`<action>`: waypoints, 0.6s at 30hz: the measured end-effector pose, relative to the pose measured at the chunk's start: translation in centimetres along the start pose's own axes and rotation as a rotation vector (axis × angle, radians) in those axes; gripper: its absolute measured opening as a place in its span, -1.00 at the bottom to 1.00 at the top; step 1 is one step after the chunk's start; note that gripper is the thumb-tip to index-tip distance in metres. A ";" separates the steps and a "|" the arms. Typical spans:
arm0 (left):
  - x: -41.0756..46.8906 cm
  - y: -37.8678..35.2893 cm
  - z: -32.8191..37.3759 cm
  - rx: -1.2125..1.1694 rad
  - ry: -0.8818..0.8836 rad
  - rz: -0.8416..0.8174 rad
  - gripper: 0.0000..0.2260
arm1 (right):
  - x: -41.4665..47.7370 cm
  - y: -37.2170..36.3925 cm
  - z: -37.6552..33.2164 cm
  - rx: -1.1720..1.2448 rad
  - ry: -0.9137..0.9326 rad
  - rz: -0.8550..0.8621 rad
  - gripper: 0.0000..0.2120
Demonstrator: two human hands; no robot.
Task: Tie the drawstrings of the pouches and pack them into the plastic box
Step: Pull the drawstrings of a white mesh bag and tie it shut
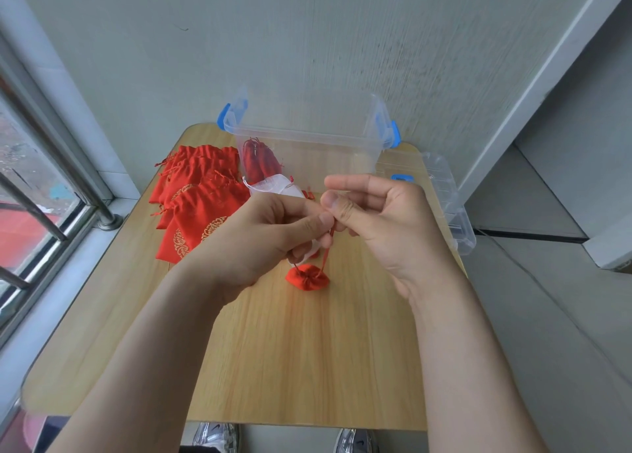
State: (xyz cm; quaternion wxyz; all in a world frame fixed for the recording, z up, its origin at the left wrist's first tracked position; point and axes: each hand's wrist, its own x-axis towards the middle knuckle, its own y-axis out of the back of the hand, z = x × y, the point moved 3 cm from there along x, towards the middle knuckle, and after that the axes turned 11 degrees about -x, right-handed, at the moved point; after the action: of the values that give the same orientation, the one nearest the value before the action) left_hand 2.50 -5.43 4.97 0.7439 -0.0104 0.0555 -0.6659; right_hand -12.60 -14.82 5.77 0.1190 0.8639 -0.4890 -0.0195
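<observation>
Above table, left hand and right hand pinched pouch strings, box behind held red pouches.

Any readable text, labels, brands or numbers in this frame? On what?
No text can be read.
red pouches: gold printed ornament, partly hidden; no legible characters.
shoes: small dark marks, too blurred to read.
plastic box: no label visible.

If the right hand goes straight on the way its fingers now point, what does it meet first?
Most likely the left hand: the right hand points across at it, and both pinch the red drawstrings where they almost touch. Depth is unclear from one view.
</observation>
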 end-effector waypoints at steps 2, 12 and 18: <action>0.1 0.0 0.0 -0.013 0.017 0.040 -0.76 | 0.1 0.1 0.1 -0.007 0.028 0.027 -0.81; 0.7 0.8 -0.8 -0.065 0.076 0.251 -0.80 | -0.1 -0.4 -0.1 -0.419 0.190 0.005 -0.78; 0.8 0.8 -0.8 0.003 0.069 0.258 -0.75 | -0.4 -0.7 -0.5 -0.570 0.218 0.067 -0.75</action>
State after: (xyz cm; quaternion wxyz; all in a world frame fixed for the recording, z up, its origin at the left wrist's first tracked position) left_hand 3.26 -6.05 4.01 0.8209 0.0207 0.0810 -0.5649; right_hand -12.19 -14.03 6.09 0.4091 0.7760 -0.4765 -0.0593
